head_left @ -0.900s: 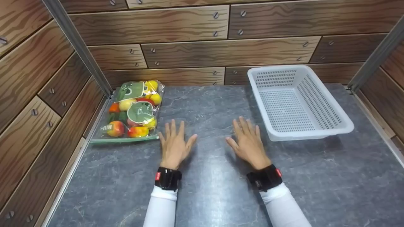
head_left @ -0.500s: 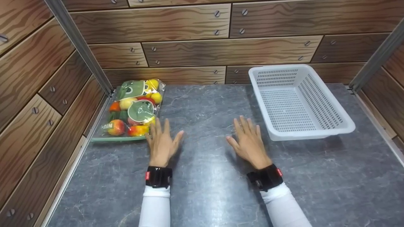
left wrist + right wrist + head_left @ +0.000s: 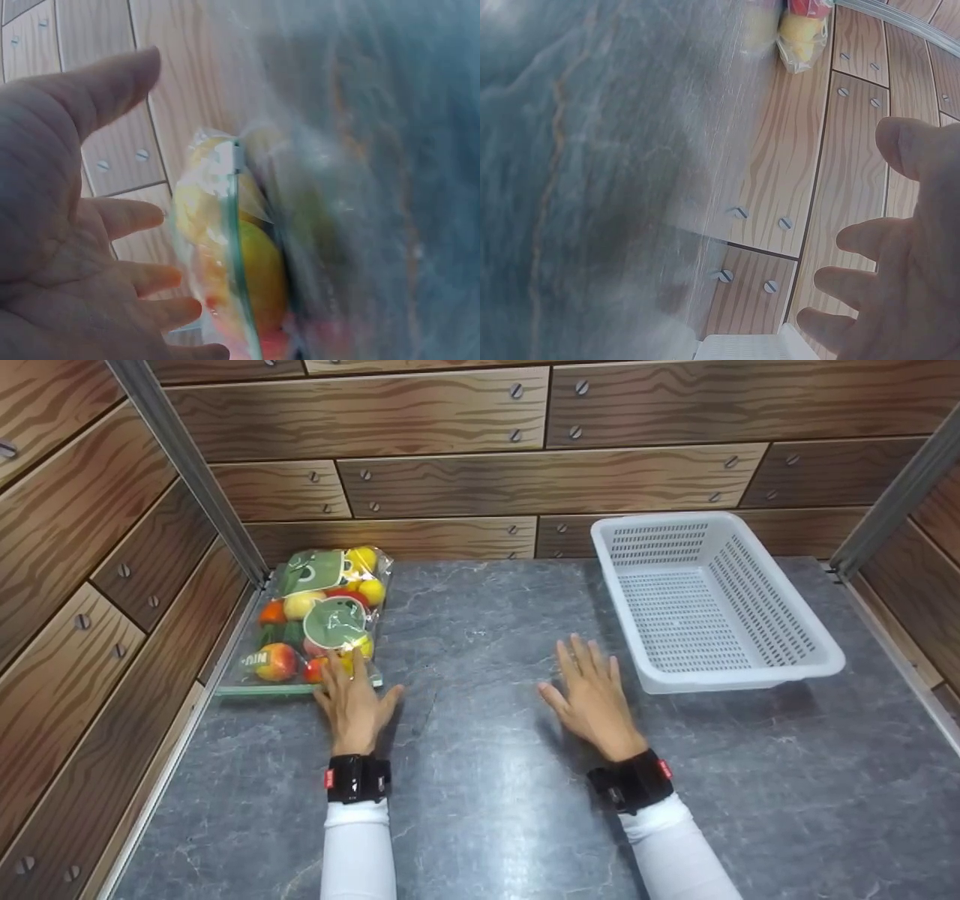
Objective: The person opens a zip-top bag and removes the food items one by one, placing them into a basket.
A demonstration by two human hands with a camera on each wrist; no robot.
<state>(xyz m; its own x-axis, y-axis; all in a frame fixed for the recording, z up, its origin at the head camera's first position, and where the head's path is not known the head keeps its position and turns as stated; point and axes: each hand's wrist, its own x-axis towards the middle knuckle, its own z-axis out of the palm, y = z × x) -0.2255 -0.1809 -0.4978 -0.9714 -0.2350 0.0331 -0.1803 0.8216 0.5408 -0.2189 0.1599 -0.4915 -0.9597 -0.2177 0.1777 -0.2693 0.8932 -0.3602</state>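
A clear zip bag (image 3: 335,622) of colourful fruit and vegetables lies at the back left, its green zip edge (image 3: 238,247) facing the person. My left hand (image 3: 355,712) is over the bag's near right corner with fingers spread; the head view does not settle whether they touch it, while the left wrist view shows the fingertips close beside the zip. My right hand (image 3: 598,709) hovers or lies flat at mid-table, fingers straight, holding nothing. A white perforated plastic basket (image 3: 739,679) stands just beyond it to the right, with a corner in the right wrist view.
The grey marbled tabletop (image 3: 487,780) stretches between and in front of both hands. Wood-patterned walls (image 3: 442,487) enclose it at the back and sides, with metal corner posts (image 3: 184,457) at the left and right.
My left hand has moved leftward, from beside the bag to over its near right corner. The right hand, bag and basket have stayed in place.
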